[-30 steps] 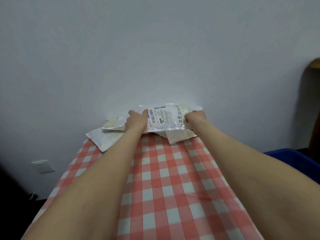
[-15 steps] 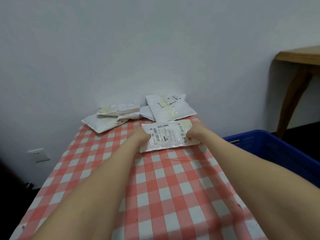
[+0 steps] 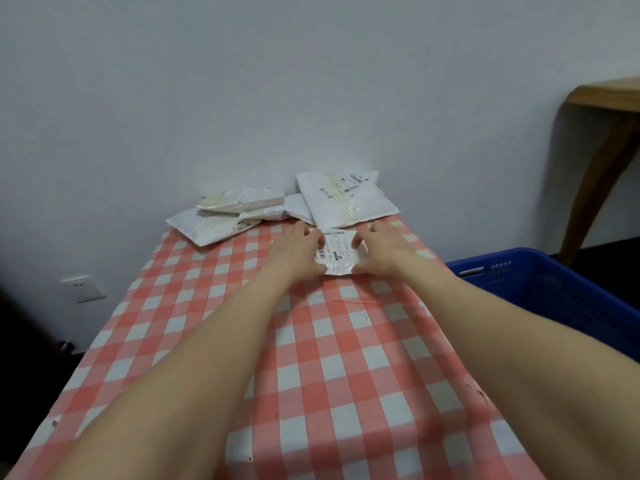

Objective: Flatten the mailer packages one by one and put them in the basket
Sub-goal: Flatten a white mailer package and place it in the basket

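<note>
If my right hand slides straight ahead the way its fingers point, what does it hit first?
Probably the big mailer just beyond the right hand, which presses on the small mailer; the gap looks short, though depth is unclear.

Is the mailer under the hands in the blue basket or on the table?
On the table: the mailer lies there under the left hand and right hand, outside the blue basket.

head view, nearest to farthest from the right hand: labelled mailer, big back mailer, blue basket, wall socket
1. labelled mailer: under the right hand, touching.
2. big back mailer: just behind.
3. blue basket: right, off the table.
4. wall socket: far left.
</note>
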A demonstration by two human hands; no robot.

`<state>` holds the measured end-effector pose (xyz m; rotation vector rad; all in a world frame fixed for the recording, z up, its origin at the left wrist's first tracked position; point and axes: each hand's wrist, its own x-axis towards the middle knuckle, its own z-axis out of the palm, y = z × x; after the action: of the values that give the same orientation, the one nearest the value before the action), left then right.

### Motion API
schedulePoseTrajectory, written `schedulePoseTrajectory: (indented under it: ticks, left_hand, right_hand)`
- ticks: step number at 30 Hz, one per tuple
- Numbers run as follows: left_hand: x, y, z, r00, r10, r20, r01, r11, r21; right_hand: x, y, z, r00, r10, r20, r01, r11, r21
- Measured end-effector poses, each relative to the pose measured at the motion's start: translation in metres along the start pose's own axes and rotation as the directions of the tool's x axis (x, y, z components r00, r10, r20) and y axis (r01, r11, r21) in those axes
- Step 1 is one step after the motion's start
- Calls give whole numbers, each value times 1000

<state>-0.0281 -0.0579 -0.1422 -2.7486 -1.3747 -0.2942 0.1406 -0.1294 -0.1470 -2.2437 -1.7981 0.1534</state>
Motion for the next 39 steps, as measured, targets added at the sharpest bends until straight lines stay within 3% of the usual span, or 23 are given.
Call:
schedulePoseTrajectory:
  ticks: [8,15,21,26,29,34,39]
  left_hand:
    - [8,-7,3,978,56,202,-61,998,21]
    - [14,-9,12,986,89,139,-95,995,40]
    - [14,-7,10,985,117,126,-127,989,71]
    - [13,-3,-11,952,132,276,-150,988,45]
    - [11,-4,-21,936,85,341,-66,996,-66]
    - [14,-6,-27,985,3,172,14,995,-96]
    - [16,0,-8,971,22,240,-15,999,-31]
  right_hand:
    - [10,2,8,987,-4,159,13,998,-60]
    - [19,-1,13,986,2,169,15,995,-96]
    - [16,-2,13,985,-1,173,6,1000,-29]
    - [8,3,-2,961,-44,272,42,999,16]
    - [4,4,-15,932,-25,363,-19,993,119]
    - [7,0,-22,993,3,117,-15,995,102]
    - [14,-8,-9,974,20,227,-24,1000,16]
